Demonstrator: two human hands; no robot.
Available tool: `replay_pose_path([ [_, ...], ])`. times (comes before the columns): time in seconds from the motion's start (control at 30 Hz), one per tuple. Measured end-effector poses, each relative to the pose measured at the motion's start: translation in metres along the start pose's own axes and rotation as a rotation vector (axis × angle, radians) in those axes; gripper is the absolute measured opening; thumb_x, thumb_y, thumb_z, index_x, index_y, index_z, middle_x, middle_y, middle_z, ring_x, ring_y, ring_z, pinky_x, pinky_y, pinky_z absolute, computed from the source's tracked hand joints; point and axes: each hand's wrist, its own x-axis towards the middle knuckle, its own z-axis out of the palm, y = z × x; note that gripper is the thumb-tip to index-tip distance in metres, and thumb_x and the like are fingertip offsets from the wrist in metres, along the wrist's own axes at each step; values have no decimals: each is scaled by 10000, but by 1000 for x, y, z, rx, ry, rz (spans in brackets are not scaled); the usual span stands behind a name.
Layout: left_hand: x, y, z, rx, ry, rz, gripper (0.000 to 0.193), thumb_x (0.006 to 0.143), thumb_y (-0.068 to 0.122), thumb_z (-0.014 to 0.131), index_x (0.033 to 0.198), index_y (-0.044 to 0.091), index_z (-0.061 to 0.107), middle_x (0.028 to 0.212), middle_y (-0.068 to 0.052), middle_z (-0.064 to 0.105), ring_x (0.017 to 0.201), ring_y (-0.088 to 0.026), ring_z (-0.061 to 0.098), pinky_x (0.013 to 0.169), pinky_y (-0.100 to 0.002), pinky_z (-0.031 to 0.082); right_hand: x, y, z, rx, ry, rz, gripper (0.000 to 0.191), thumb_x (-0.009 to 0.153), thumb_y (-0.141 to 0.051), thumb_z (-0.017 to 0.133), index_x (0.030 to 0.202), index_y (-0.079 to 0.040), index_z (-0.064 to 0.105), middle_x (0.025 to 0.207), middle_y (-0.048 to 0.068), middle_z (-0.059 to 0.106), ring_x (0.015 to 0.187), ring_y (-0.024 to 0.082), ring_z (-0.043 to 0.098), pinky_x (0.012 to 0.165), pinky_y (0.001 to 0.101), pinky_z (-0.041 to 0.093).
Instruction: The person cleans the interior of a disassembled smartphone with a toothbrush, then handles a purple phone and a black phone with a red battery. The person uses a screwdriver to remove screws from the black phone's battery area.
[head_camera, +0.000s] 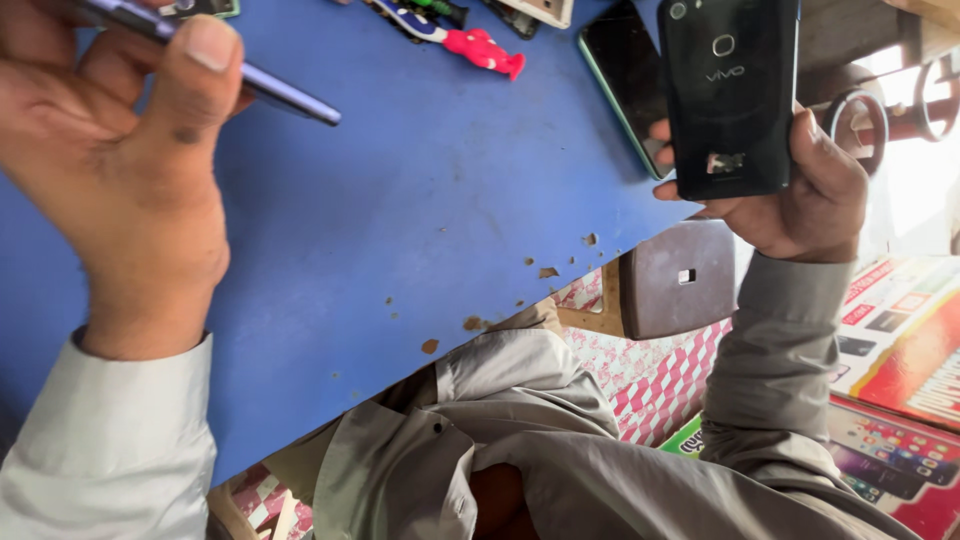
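Nearest the lens, the left hand (120, 170) pinches a thin purple-grey slab (250, 85) edge-on above the blue bench (420, 200), thumb pressed on top. Off the bench's right edge, the right hand (800, 190) grasps a black phone (730, 90), back facing up, beside another dark phone (625, 75) lying on the bench.

Flat red cardboard boxes printed with phone pictures (900, 340): stacked at lower right, beside the grey sleeve, below tabletop level. Top box tilted, with white and red panels; lower box (895, 450) showing rows of colourful phone screens. Green-edged package corner (685, 440): tucked just left of the lower box. Dark, unlit screen of a green-rimmed phone (625, 75): lying flat on the blue tabletop (420, 200), top right.
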Motion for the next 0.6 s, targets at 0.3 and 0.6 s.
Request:
replay_pose_path([
  [0.3,-4,2,2,40,-8,-38,253,1129,119,770,1223,30,554,1057,-51,607,920,-125,641,816,-266,591,2,7,-6,42,-46,-39,713,1128,-447,463,1625,29,277,1504,381,424,1345,425,527,1098,629,471],
  [0.6,0,1,5,-17,-4,7,244,1097,38,774,1160,-34,549,1098,-65,546,834,-140,584,724,-264,538,4,10,-4,67,-47,-59,709,1102,-409,546,1626,5,306,1492,391,436,1322,443,554,1111,655,490],
])
